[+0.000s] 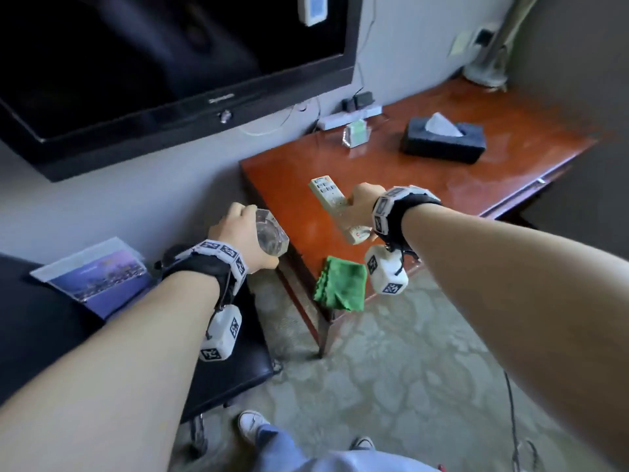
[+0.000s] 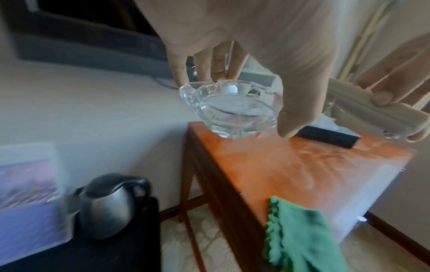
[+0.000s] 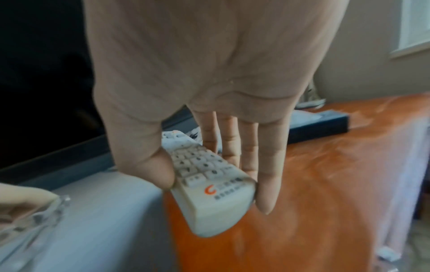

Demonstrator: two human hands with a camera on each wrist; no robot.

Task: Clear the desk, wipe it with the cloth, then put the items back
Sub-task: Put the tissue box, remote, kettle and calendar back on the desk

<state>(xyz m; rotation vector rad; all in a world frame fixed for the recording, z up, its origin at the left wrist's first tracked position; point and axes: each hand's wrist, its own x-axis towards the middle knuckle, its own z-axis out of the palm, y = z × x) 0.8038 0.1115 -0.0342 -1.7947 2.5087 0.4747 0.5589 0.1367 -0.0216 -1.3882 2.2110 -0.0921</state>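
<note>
My left hand [image 1: 238, 229] grips a clear glass ashtray [image 1: 270, 235] by its rim, held in the air just off the left edge of the reddish wooden desk [image 1: 391, 165]; the ashtray [image 2: 230, 108] shows empty in the left wrist view. My right hand [image 1: 364, 206] holds a white remote control [image 1: 332, 199] above the desk's left part, thumb on one side and fingers on the other of the remote [image 3: 209, 184]. A green cloth [image 1: 340, 282] hangs over the desk's near corner.
A dark tissue box [image 1: 442, 139], a small green and clear stand [image 1: 356, 132] and a power strip [image 1: 350, 117] stay at the desk's back. On the black side table [image 1: 51, 321] to the left are a steel kettle [image 2: 109, 204] and a brochure [image 1: 98, 274]. A television [image 1: 153, 63] hangs on the wall.
</note>
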